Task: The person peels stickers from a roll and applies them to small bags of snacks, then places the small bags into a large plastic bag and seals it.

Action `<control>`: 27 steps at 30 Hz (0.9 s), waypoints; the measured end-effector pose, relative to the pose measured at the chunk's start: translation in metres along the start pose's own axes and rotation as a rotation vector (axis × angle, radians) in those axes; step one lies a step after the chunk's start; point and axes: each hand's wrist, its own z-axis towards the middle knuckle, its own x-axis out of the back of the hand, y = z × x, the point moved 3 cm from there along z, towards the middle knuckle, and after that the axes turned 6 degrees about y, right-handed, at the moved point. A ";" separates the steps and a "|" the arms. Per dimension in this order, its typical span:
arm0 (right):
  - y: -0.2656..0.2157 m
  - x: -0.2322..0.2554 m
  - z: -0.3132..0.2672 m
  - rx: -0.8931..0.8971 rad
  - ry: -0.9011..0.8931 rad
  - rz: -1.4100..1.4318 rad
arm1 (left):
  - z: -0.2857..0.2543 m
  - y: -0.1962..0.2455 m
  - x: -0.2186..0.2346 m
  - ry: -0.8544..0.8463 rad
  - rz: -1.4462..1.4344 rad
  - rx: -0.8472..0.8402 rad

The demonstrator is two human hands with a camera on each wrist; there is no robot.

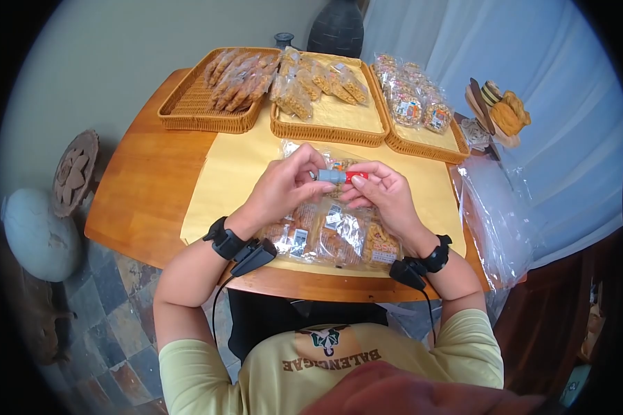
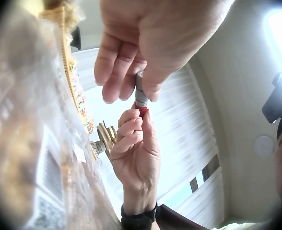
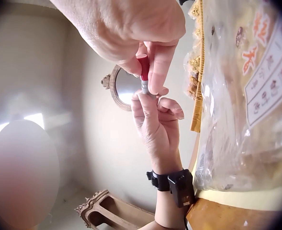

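A short marker [image 1: 332, 176], grey at one end and red at the other, is held level between both hands over the table. My left hand [image 1: 284, 183] pinches the grey end with thumb and fingers. From the other side my right hand [image 1: 387, 194] pinches the red end. The left wrist view shows the marker's grey part [image 2: 140, 88] under the left fingertips, and the right wrist view its red part [image 3: 143, 67]. Just below the hands lies a large clear plastic bag [image 1: 336, 238] filled with smaller packs of snacks, partly hidden by the hands.
Three wicker trays stand along the back: one with long snack packs [image 1: 214, 124], one with yellowish packs [image 1: 332, 131], one with round packs [image 1: 422, 146]. Clear plastic wrap [image 1: 498, 228] hangs over the right edge. Yellow paper [image 1: 221, 187] covers part of the wooden table [image 1: 145, 166].
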 end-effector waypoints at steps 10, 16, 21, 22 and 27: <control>0.005 -0.003 -0.009 -0.127 -0.071 0.083 | -0.007 0.021 -0.004 -0.004 0.350 -0.359; -0.002 -0.003 -0.003 -0.099 -0.093 0.114 | -0.005 0.014 -0.002 0.007 0.224 -0.299; 0.001 0.001 0.003 -0.148 -0.095 0.233 | -0.004 0.018 -0.001 0.006 0.193 -0.211; -0.002 0.004 0.004 -0.130 -0.089 0.212 | -0.004 0.020 -0.001 0.031 0.162 -0.193; -0.037 0.049 0.017 0.019 0.074 -0.010 | 0.002 0.008 0.009 0.088 0.117 -0.077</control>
